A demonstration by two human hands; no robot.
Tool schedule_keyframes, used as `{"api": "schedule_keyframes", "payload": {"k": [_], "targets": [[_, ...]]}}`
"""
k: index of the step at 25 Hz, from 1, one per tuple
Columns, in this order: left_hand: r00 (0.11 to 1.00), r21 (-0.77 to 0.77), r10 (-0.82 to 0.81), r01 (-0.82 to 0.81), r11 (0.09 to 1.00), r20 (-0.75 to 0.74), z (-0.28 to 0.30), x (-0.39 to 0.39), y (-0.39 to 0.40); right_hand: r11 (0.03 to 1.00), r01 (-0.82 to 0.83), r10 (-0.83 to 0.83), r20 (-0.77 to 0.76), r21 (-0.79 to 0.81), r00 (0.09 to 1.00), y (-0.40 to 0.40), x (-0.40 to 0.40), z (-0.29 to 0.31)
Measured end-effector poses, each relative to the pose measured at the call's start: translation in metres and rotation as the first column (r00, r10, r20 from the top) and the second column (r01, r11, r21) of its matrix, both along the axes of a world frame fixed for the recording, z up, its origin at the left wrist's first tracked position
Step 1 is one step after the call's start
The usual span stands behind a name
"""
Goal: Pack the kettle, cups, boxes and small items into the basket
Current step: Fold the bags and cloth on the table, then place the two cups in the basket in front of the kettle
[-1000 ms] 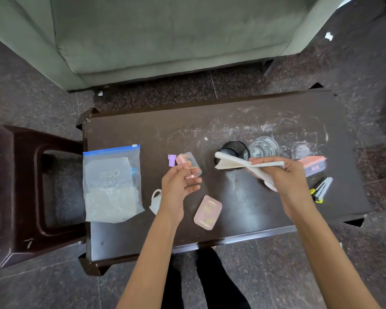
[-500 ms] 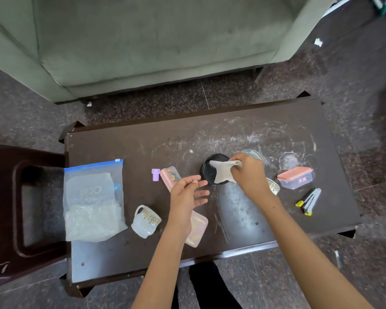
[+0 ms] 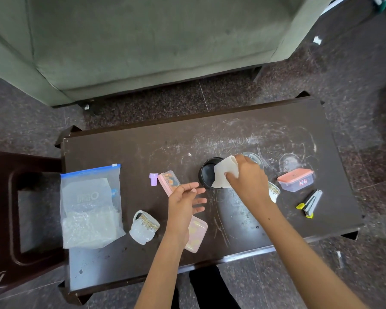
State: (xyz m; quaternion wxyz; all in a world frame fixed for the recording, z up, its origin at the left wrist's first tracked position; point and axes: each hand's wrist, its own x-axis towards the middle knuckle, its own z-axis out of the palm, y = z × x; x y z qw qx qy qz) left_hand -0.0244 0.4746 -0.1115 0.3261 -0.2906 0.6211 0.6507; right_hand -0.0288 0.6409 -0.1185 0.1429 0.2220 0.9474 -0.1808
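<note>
While a clear zip bag (image 3: 90, 207) with a blue seal lies at the left end of the dark table (image 3: 125, 152), a white cup (image 3: 144, 227) with gold trim stands just right of it. Farther back sit a small purple cap (image 3: 153, 179) and a pink case (image 3: 168, 182). The left hand (image 3: 183, 207) hovers with fingers spread and relaxed, holding nothing, over a pink box (image 3: 196, 234). The right hand (image 3: 246, 182) pinches a folded white cloth (image 3: 224, 172) over the black round container (image 3: 208, 172), its fingers curled on the cloth's right edge. Behind its wrist peeks a second cup (image 3: 274, 191), then a coral-lidded box (image 3: 295, 179) and clips (image 3: 310, 204).
</note>
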Motion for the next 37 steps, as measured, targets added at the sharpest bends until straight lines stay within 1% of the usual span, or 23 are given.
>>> {"api": "schedule_keyframes", "payload": {"k": [4,7,12,14,16,18,22,24,25,28,30,33,35,37], "targets": [[1.0,-0.013,-0.019,0.019,1.0,-0.001,0.0,0.0,-0.002,0.998,0.038,-0.043,-0.092,-0.055,0.995,0.002,0.008,0.005],[0.999,-0.014,-0.029,0.029,0.999,-0.019,0.002,0.003,-0.004,0.998,0.045,-0.053,-0.167,-0.051,0.985,0.002,0.018,0.013],[0.998,-0.007,-0.033,0.033,0.999,-0.055,0.005,0.01,-0.012,0.997,0.033,-0.053,-0.337,-0.065,0.94,-0.018,0.041,0.034],[0.996,-0.006,-0.045,0.044,0.999,-0.077,0.007,0.015,-0.014,0.995,0.018,-0.055,-0.374,-0.101,0.926,-0.028,0.052,0.036],[0.992,-0.014,-0.079,0.078,0.997,-0.098,0.007,0.022,-0.011,0.991,0.042,-0.086,-0.359,-0.128,0.929,-0.03,0.066,0.03],[0.985,-0.018,-0.143,0.142,0.99,-0.099,0.005,0.034,-0.003,0.987,0.105,-0.138,-0.314,-0.121,0.94,-0.024,0.08,0.019],[0.963,0.024,-0.258,0.26,0.965,-0.078,-0.005,0.052,0.029,0.971,0.237,-0.233,-0.183,0.001,0.955,0.011,0.105,-0.004],[0.951,0.023,-0.301,0.303,0.953,-0.078,-0.009,0.056,0.045,0.962,0.273,-0.268,-0.098,0.03,0.958,0.033,0.111,-0.017],[0.945,0.023,-0.317,0.32,0.947,-0.081,-0.01,0.058,0.052,0.963,0.269,-0.267,-0.058,0.033,0.962,0.042,0.113,-0.025],[0.936,0.02,-0.343,0.345,0.938,-0.076,-0.013,0.06,0.068,0.981,0.188,-0.191,0.086,0.04,0.978,0.061,0.11,-0.046],[0.936,0.011,-0.346,0.348,0.938,-0.061,-0.016,0.059,0.073,0.988,0.148,-0.153,0.145,0.045,0.977,0.068,0.103,-0.059],[0.933,-0.009,-0.357,0.357,0.934,-0.036,-0.02,0.058,0.073,0.991,0.134,-0.135,0.134,0.02,0.982,0.077,0.1,-0.063],[0.936,-0.018,-0.35,0.35,0.937,-0.027,-0.023,0.058,0.068,0.993,0.116,-0.114,0.08,-0.012,0.99,0.076,0.108,-0.055],[0.932,-0.029,-0.36,0.359,0.933,-0.048,-0.026,0.059,0.062,0.994,0.078,-0.079,-0.006,-0.079,0.997,0.065,0.12,-0.042]]}}
